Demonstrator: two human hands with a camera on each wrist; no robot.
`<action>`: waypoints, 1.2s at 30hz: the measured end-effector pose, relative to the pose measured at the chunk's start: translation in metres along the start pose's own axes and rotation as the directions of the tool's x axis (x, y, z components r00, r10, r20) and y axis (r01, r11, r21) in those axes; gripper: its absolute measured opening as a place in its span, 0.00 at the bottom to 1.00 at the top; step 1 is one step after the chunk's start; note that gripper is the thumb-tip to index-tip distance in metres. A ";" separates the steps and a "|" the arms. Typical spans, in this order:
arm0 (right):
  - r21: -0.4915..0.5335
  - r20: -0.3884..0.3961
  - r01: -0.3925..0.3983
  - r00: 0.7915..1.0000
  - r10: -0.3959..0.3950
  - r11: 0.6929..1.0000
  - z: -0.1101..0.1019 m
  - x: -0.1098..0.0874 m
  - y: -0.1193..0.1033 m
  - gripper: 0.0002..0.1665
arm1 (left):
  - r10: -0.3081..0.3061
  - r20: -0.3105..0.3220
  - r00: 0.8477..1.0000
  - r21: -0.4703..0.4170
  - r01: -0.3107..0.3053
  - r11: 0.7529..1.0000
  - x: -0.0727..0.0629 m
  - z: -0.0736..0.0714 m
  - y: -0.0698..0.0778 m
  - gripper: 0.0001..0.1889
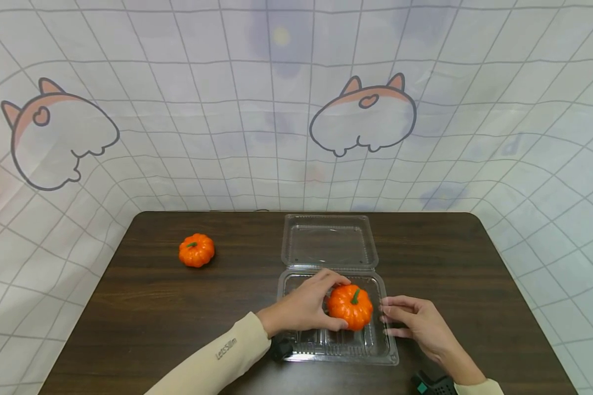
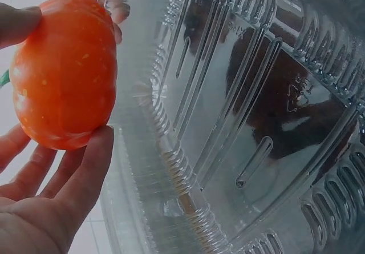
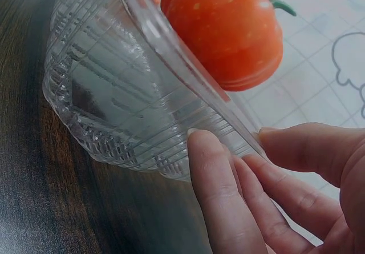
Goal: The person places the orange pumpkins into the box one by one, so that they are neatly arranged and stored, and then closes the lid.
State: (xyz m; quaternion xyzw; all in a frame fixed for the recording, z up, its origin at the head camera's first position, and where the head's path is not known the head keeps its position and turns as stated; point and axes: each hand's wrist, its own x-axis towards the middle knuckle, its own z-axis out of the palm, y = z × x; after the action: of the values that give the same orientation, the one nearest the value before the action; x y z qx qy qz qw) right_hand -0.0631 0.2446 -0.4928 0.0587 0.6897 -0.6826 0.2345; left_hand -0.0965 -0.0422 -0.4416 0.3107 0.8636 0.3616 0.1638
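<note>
An orange toy pumpkin (image 1: 351, 310) with a green stem is gripped by my left hand (image 1: 301, 305), thumb on one side and fingers on the other. In the left wrist view the pumpkin (image 2: 65, 74) is held above the base of a clear plastic clamshell box (image 2: 222, 123). At the right side of that box (image 1: 390, 351), my right hand (image 1: 425, 329) pinches the rim between thumb and fingers, as the right wrist view shows at the rim (image 3: 188, 65). The box's lid (image 1: 328, 244) lies folded back, away from me.
A second orange pumpkin (image 1: 196, 250) sits at the back left of the dark wooden table (image 1: 178, 312). White grid-patterned cloth (image 1: 227, 137) with cartoon drawings stands behind and beside the table. A black device (image 1: 432, 384) shows by the right wrist.
</note>
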 end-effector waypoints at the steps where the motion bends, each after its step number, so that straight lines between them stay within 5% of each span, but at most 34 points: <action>1: 0.002 0.002 0.002 1.000 -0.002 1.000 0.000 0.000 0.000 0.31 | 0.007 0.002 1.000 0.006 -0.007 1.000 0.001 0.001 -0.001 0.38; 15: 0.025 0.012 0.009 1.000 -0.009 1.000 -0.001 0.000 0.001 0.31 | -0.041 0.117 0.992 0.043 0.037 0.998 0.009 0.005 -0.005 0.36; 36: 0.035 0.008 0.004 1.000 -0.005 0.999 0.000 -0.001 0.001 0.31 | -0.063 0.162 0.985 0.062 0.053 0.997 0.017 0.013 -0.010 0.35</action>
State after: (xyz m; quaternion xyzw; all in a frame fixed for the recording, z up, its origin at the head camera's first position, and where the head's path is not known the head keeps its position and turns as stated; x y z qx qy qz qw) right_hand -0.0618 0.2451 -0.4936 0.0586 0.6769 -0.6953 0.2345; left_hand -0.1068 -0.0299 -0.4593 0.3187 0.8659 0.3052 0.2358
